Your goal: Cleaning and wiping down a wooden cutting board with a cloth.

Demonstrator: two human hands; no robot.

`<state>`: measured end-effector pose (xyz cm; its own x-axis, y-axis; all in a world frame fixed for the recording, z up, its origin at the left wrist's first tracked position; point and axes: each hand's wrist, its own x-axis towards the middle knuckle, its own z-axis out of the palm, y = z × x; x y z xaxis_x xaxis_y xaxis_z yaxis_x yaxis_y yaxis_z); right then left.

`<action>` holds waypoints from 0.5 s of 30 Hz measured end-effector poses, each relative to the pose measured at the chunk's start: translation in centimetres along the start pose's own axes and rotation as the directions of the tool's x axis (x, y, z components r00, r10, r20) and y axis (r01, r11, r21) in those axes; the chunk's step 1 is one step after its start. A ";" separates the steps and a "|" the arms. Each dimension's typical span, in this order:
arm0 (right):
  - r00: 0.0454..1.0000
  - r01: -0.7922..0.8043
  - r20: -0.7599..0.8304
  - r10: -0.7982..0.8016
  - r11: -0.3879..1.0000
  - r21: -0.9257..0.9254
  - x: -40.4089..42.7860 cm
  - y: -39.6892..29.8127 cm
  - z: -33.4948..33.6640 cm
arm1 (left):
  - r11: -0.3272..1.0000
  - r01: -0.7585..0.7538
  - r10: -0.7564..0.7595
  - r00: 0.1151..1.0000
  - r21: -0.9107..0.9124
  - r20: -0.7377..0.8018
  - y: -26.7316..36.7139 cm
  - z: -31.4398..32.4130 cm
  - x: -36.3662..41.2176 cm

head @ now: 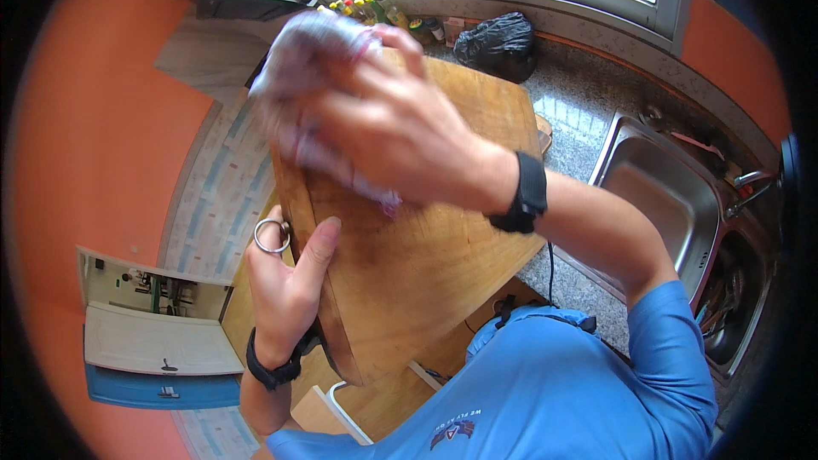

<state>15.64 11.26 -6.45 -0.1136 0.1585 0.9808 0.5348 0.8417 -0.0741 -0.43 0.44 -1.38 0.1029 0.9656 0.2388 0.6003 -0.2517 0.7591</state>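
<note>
A large wooden board (415, 275), probably a cutting board, is held up in front of my body. My left hand (284, 281) grips its left edge, thumb on the face and the other fingers behind the rim. A metal ring (272, 236) shows by those fingers; whether it is fixed to the board or worn I cannot tell. In my right hand (390, 121) is a checked cloth (307, 70), bunched over the board's upper left part. Hand and cloth are blurred, and they hide that corner of the board.
A granite counter (569, 89) runs along the window, bearing a black plastic bag (498, 45) and several bottles (367, 9). To the right is a steel sink (664, 191) with a faucet (754, 188). A pale chair (326, 415) stands below the board, and an open doorway (160, 287) is at left.
</note>
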 end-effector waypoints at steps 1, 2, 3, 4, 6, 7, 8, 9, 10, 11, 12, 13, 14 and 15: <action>0.994 -0.080 -0.079 0.074 0.994 -0.077 0.3 1.2 0.4 | 1.000 0.004 -0.004 1.000 -0.003 0.005 -0.1 0.1 0.1; 0.985 -0.129 -0.113 0.132 0.991 0.027 0.2 2.1 0.5 | 0.999 -0.010 0.011 1.000 -0.048 0.013 -0.2 0.2 0.1; 0.972 -0.165 -0.143 0.184 0.977 0.138 0.6 2.5 0.2 | 0.995 -0.028 0.029 1.000 -0.093 0.009 -0.3 0.2 0.3; 0.967 -0.160 -0.141 0.214 0.934 0.318 0.4 2.1 -0.4 | 0.998 -0.059 0.059 0.998 -0.026 0.003 -0.8 0.0 0.3; 0.973 -0.111 -0.176 0.152 0.968 0.226 -0.3 0.2 0.3 | 0.996 -0.089 0.089 0.996 -0.032 0.002 -0.7 0.2 0.5; 0.974 -0.065 -0.206 0.091 0.990 0.128 -0.6 -0.4 0.4 | 0.992 -0.119 0.119 0.993 -0.037 0.006 -0.7 0.3 0.5; 0.979 -0.069 -0.189 0.081 0.995 0.067 -0.7 -0.3 0.2 | 0.993 -0.117 0.117 0.993 0.014 0.017 -0.8 0.0 0.6; 0.979 -0.069 -0.186 0.082 0.995 0.078 -0.4 -0.7 -0.4 | 0.994 -0.109 0.109 0.994 0.018 0.010 -1.0 -0.2 0.4; 0.985 -0.164 -0.016 0.170 0.966 0.198 -0.1 -0.8 -1.6 | 0.992 -0.121 0.121 0.993 0.038 -0.005 -1.1 -0.4 0.4; 0.959 -0.271 0.165 0.230 0.916 0.296 -0.2 -0.9 -2.4 | 0.990 -0.131 0.133 0.991 0.059 -0.021 -1.4 -0.5 0.2; 0.962 -0.271 0.092 0.255 0.877 0.397 -1.0 -1.1 -2.8 | 0.990 -0.130 0.131 0.991 0.058 -0.023 -1.6 -0.6 0.2; 0.964 -0.267 0.091 0.251 0.879 0.395 -1.8 -1.4 -3.0 | 0.992 -0.111 0.112 0.994 0.052 -0.020 -1.8 -0.6 0.4; 0.983 -0.179 0.087 0.159 0.931 0.318 -3.1 -1.8 -2.8 | 0.995 -0.091 0.092 0.996 0.046 -0.017 -1.8 -0.5 0.5; 0.993 -0.093 0.092 0.073 0.966 0.241 -4.3 -2.7 -2.5 | 0.995 -0.088 0.089 0.996 0.048 -0.017 -1.7 -0.4 0.5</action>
<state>16.75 7.04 -10.06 -0.1507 0.2657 0.9522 0.3250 0.9230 -0.2061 -1.70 1.35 -2.31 0.1428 0.9381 0.3155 0.6264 -0.3324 0.7051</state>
